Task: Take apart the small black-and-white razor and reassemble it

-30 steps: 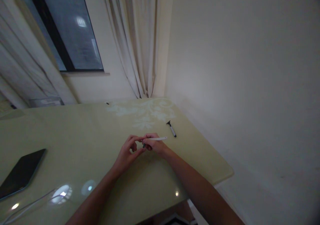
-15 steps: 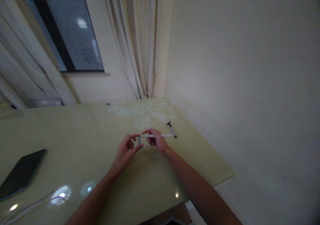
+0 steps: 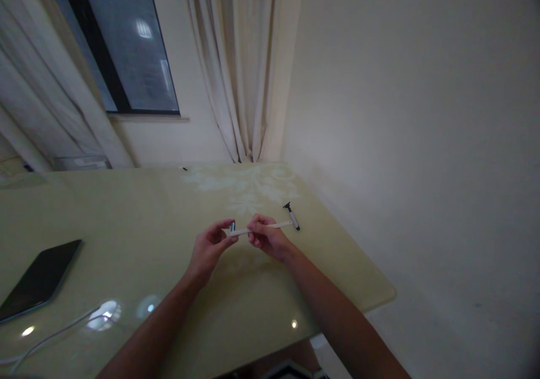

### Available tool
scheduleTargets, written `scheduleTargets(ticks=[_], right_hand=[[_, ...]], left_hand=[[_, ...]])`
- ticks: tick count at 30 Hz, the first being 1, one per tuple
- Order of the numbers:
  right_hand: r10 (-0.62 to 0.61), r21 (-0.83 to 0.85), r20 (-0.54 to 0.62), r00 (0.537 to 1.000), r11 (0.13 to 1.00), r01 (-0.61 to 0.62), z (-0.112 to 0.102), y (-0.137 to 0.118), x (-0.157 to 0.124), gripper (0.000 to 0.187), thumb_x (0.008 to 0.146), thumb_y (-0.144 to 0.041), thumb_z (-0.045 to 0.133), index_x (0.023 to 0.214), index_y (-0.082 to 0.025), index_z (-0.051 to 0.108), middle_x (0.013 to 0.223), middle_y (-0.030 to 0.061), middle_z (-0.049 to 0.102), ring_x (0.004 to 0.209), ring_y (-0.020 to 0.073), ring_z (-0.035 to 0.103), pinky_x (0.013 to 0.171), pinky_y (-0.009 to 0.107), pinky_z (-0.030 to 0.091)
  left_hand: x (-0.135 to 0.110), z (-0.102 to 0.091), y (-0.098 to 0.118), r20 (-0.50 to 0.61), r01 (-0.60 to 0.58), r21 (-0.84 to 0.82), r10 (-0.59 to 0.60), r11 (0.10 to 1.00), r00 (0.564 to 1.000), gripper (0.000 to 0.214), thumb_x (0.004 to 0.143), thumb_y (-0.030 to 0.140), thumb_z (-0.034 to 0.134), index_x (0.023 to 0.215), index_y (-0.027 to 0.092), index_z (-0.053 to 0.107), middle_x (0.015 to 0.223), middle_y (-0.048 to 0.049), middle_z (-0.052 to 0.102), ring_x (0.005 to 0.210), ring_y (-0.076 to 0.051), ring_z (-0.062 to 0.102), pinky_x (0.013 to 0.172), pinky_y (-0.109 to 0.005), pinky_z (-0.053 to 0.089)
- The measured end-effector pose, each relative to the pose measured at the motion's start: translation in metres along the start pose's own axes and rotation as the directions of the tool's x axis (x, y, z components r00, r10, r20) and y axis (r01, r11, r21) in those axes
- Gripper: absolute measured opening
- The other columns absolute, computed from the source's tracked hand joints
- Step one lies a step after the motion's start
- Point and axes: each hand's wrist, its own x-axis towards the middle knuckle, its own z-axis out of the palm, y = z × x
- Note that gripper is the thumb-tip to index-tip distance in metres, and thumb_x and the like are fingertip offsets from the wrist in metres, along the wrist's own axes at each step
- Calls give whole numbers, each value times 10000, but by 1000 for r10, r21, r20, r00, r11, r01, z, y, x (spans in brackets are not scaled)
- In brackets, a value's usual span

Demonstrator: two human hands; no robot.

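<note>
Both my hands hover over the middle of a pale green glossy table [image 3: 126, 216]. My right hand [image 3: 266, 238] grips the thin white handle of a razor [image 3: 270, 226], which lies roughly level and points left. My left hand [image 3: 208, 248] pinches the small dark razor head [image 3: 232, 226] at the handle's left end between thumb and fingers. A second razor [image 3: 292, 216], dark-headed with a white and black handle, lies on the table just beyond my right hand, near the right edge.
A dark phone [image 3: 40, 279] lies flat at the table's left. A white cable [image 3: 54, 334] curves along the front left edge. The wall [image 3: 422, 143] runs close along the table's right side. Curtains [image 3: 240, 64] and a dark window [image 3: 122, 41] stand behind.
My hands were bunched together around the razor; now they have drawn apart, my left fingers at its head and my right on the handle. The view shifted slightly.
</note>
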Motion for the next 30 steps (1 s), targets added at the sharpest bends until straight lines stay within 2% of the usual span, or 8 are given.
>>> scheduleTargets(ticks=[4, 7, 12, 17, 20, 24, 27, 30], right_hand=[[-45, 22, -72, 996, 999, 47, -3, -1, 2, 382, 670, -395, 920, 744, -178, 614, 607, -19, 673, 469, 61, 522, 459, 165, 374], [3, -9, -22, 1000, 1000, -3, -4, -1, 3, 389, 673, -405, 922, 738, -175, 616, 610, -11, 681, 459, 63, 524, 454, 170, 381], [-21, -6, -54, 998, 1000, 21, -4, -1, 4, 385, 681, -417, 919, 756, -169, 634, 629, -8, 688, 479, 64, 543, 460, 166, 386], [-39, 12, -79, 996, 999, 40, -4, -3, 3, 369, 678, -408, 919, 773, -167, 656, 639, -4, 693, 494, 64, 553, 470, 160, 386], [5, -16, -16, 1000, 1000, -6, -4, -3, 3, 354, 695, -404, 910, 772, -160, 665, 628, 6, 697, 481, 69, 548, 461, 167, 376], [-47, 1, -62, 997, 999, 47, -5, -2, 4, 374, 689, -424, 914, 774, -165, 658, 634, -4, 695, 490, 63, 549, 483, 165, 394], [-3, -40, 1, 1000, 999, 3, -6, -2, 4, 385, 696, -444, 909, 764, -165, 653, 628, 3, 689, 491, 75, 548, 481, 182, 392], [-59, -29, -55, 997, 998, 58, -6, -3, 3, 387, 708, -467, 900, 784, -169, 667, 644, -1, 693, 506, 76, 549, 496, 187, 401]], left_hand=[[-1, 1, 2, 14, 15, 6, -15, 1000, 1000, 536, 677, 420, 882, 1135, 176, 750, 634, 73, 448, 596, -100, 418, 573, -240, 328], [-1, 2, 3, 9, 19, 1, -19, 1000, 1000, 554, 673, 422, 881, 1152, 178, 748, 650, 64, 476, 607, -105, 439, 574, -241, 339], [-1, 1, -1, -10, 21, -2, -21, 1000, 1000, 538, 650, 408, 894, 1120, 177, 769, 626, 71, 451, 597, -101, 433, 566, -234, 344], [0, 2, -4, -13, 20, -31, -21, 999, 1000, 542, 640, 408, 900, 1116, 183, 772, 671, 45, 532, 622, -110, 475, 584, -241, 385], [1, 2, -5, -11, 22, -41, -22, 999, 1000, 554, 632, 404, 905, 1120, 180, 771, 684, 40, 549, 632, -112, 493, 588, -238, 398], [0, 1, -5, -13, 28, -49, -29, 998, 1000, 538, 635, 400, 903, 1109, 180, 774, 710, 24, 582, 655, -122, 521, 599, -243, 418], [0, 1, -4, -1, 21, -38, -21, 999, 1000, 536, 646, 393, 898, 1122, 181, 773, 702, 22, 579, 659, -128, 530, 599, -246, 425], [-1, 1, -4, -4, 20, -38, -20, 999, 1000, 525, 652, 396, 895, 1115, 180, 773, 703, 20, 583, 661, -130, 535, 597, -245, 425]])
